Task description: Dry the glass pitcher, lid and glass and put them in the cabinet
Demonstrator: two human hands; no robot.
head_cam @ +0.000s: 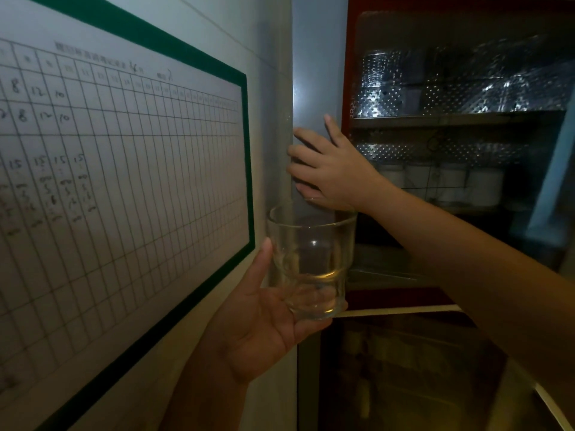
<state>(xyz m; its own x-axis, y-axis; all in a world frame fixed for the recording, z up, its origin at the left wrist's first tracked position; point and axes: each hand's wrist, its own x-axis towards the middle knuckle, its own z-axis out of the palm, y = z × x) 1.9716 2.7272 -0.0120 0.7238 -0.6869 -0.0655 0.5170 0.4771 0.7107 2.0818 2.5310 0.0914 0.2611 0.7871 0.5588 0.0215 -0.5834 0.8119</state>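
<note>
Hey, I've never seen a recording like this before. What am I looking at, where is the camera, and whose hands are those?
No machine here: a person wears one wide-angle camera on the head, so this single picture looks forward and down at their own two hands. The left hand grips a clear glass, thumb up one side. The right hand reaches across, fingers spread flat on the grey panel at the left edge of a cabinet. Inside the cabinet are perforated metal shelves and a row of white cups. On the wall to the left hangs a green-edged chart with handwritten numbers. The light is dim, and I cannot tell whether the cabinet door is open.
</note>
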